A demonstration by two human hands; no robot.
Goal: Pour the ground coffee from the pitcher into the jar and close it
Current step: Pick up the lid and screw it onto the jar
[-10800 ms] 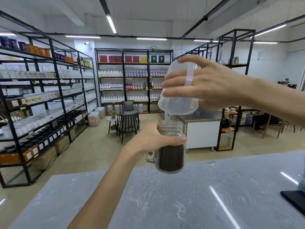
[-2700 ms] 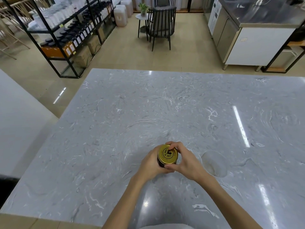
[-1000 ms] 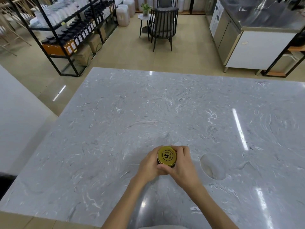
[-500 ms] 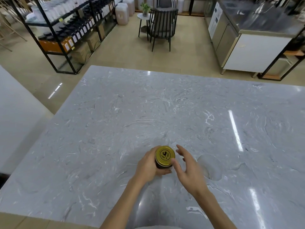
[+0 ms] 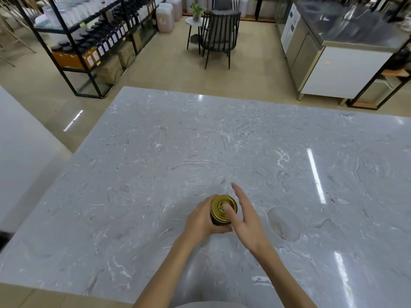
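Observation:
The glass jar point(image 5: 219, 221) of dark ground coffee stands on the grey marble counter point(image 5: 155, 174), capped by a gold lid point(image 5: 220, 206). My left hand point(image 5: 201, 221) wraps around the jar's left side and holds it. My right hand point(image 5: 244, 218) is open with fingers stretched flat, its thumb resting on the lid's right part. The clear plastic pitcher point(image 5: 283, 223) lies on the counter just right of my right hand, faint against the marble.
Beyond the counter's far edge the floor holds a dark chair point(image 5: 219, 36), a small round table point(image 5: 194, 21), black shelving point(image 5: 89, 47) at the left and a steel-topped white cabinet point(image 5: 333, 63) at the right.
My right hand let go of the lid it was twisting and spread open, fingers now stretched forward past the jar. My left hand still holds the jar in the same place.

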